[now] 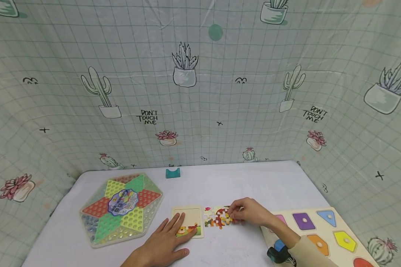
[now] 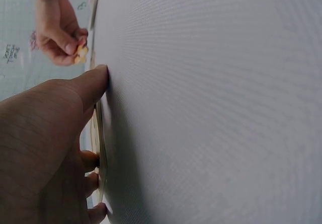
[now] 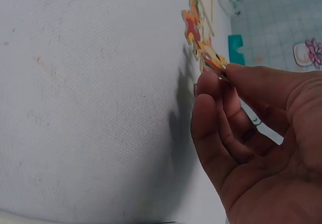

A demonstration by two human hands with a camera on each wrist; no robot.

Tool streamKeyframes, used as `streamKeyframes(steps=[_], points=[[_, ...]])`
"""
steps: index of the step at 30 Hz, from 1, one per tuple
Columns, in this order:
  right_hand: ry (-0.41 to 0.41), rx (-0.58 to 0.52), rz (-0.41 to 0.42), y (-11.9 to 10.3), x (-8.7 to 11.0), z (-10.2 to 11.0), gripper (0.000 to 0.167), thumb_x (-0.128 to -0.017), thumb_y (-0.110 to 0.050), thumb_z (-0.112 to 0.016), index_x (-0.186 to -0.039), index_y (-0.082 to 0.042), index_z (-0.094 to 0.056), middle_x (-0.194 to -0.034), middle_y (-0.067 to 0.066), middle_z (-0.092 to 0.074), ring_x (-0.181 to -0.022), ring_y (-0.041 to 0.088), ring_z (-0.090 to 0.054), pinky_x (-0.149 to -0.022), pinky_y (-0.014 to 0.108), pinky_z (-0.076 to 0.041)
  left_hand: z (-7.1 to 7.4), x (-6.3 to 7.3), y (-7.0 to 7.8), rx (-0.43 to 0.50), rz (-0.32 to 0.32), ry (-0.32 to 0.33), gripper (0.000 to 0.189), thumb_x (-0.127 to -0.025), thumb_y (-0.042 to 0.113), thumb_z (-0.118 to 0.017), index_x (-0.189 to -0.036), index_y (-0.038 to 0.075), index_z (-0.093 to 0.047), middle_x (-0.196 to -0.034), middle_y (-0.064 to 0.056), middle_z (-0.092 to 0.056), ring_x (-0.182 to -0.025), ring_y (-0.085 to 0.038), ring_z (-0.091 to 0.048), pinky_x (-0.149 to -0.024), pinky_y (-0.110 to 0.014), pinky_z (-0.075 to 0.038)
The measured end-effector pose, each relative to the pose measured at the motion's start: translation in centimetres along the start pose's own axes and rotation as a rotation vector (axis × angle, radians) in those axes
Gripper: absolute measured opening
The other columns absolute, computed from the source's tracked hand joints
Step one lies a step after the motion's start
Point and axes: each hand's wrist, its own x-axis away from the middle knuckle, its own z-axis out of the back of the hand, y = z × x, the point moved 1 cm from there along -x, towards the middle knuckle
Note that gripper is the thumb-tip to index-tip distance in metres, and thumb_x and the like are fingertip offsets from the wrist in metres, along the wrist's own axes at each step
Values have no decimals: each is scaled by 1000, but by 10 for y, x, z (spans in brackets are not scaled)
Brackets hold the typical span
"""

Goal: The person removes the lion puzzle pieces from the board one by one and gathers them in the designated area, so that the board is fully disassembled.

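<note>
My left hand [image 1: 163, 241] rests with straight fingers over the lower left of a small wooden puzzle tray [image 1: 187, 212]. Along the tray's lower part lie picture pieces [image 1: 181, 231] in yellow, red and green, partly hidden by the fingers. To the right of the tray is a cluster of colourful jigsaw pieces [image 1: 217, 218]. At its right end my right hand [image 1: 248, 211] pinches a jigsaw piece [image 3: 217, 63] between thumb and fingertips. In the left wrist view the pinched piece [image 2: 80, 54] shows yellowish and is largely covered by the fingers.
A hexagonal Chinese checkers board [image 1: 131, 218] lies on the left of the white table. A teal notched block [image 1: 172, 173] stands near the back edge. On the right is a wooden shape board [image 1: 297, 230] with coloured knobbed shapes, under my right forearm.
</note>
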Motion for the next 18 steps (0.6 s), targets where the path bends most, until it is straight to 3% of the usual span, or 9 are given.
streamKeyframes(steps=[11, 18], points=[[4, 15, -40, 1, -1, -2, 5, -93, -8, -68, -95, -7, -73, -77, 4, -71, -69, 17, -69, -58, 27, -55, 0, 1, 1, 5, -3, -5, 59, -99, 60, -48, -155, 43, -36, -167, -17, -18, -154, -35, -14, -118, -61, -22], [47, 121, -10, -3, -2, -5, 3, -91, -9, -71, -91, -6, -70, -74, 0, -68, -62, 14, -64, -53, 24, -52, 1, 1, 1, 4, 2, -10, 59, -99, 60, -48, -154, 44, -36, -167, -17, -17, -154, -35, -14, -118, -61, -22]])
